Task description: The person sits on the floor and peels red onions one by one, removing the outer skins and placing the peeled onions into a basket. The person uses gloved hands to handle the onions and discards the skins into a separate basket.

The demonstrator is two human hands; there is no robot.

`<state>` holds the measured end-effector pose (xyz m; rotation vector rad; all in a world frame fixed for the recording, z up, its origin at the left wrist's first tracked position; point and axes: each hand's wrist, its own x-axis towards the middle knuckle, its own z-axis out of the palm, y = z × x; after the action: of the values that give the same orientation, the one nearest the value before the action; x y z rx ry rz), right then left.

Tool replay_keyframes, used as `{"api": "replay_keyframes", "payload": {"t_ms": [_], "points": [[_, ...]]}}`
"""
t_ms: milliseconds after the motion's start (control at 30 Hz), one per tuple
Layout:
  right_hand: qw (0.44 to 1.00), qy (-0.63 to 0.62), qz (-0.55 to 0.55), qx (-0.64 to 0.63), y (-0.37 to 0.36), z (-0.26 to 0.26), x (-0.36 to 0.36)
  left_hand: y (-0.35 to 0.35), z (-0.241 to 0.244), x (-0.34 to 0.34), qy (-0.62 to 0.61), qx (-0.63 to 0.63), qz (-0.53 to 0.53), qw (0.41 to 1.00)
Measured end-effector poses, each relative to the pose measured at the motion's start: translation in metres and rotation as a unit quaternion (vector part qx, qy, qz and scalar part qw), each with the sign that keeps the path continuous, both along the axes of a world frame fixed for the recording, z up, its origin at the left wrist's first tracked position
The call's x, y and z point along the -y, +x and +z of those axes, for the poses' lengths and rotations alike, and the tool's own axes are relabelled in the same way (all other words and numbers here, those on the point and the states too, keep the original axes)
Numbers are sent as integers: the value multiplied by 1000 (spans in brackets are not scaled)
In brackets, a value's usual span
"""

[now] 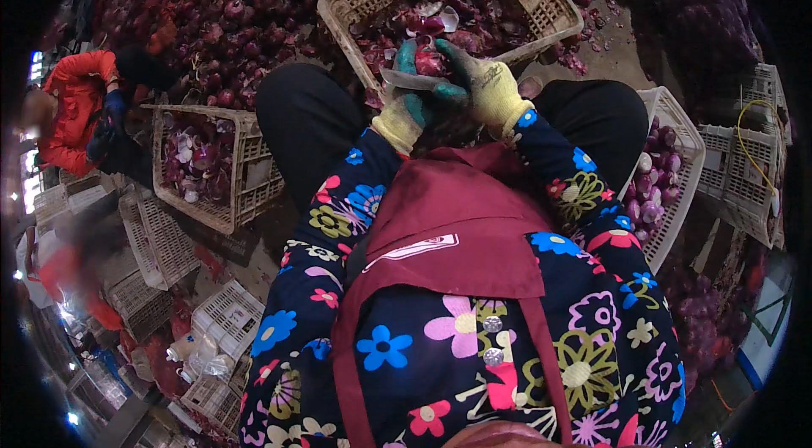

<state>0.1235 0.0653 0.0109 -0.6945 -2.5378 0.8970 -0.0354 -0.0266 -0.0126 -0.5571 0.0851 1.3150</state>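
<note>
Both my hands wear yellow knit gloves with green coated fingers, close together over the near edge of a dirty plastic crate (pixel 545 45) of onion skins. My left hand (pixel 409 92) holds a red onion (pixel 431 61) with its fingers around the left side. A knife (pixel 406 79) lies crosswise just below the onion, its blade over my left hand's fingers. Its handle end is hidden in the curled fingers of my right hand (pixel 476 77), whose upper fingers touch the onion's right side. A pale piece of onion skin (pixel 449 19) lies in the crate beyond.
Heaped red onions (pixel 222 23) cover the floor ahead. At right stands a white crate (pixel 688 156) of peeled onions; at left, a crate (pixel 236 169) with onions and skins. A co-worker in red (pixel 76 105) sits far left. More crates (pixel 739 156) stand far right.
</note>
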Motion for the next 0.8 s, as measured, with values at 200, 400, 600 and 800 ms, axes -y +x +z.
{"api": "replay_keyframes", "payload": {"t_ms": [200, 400, 600, 800], "points": [[999, 10, -17, 32, 11, -23, -17, -3, 6, -8, -92, -394, -19, 914], [999, -21, -11, 42, 3, -18, -11, -4, -4, -4, -87, -339, -20, 937], [998, -61, -4, 10, 7, -33, -16, 21, 39, -7, -146, -351, 34, 924], [996, -43, -39, 68, 16, -37, -26, 9, 26, -8, -136, -374, -32, 917]]}}
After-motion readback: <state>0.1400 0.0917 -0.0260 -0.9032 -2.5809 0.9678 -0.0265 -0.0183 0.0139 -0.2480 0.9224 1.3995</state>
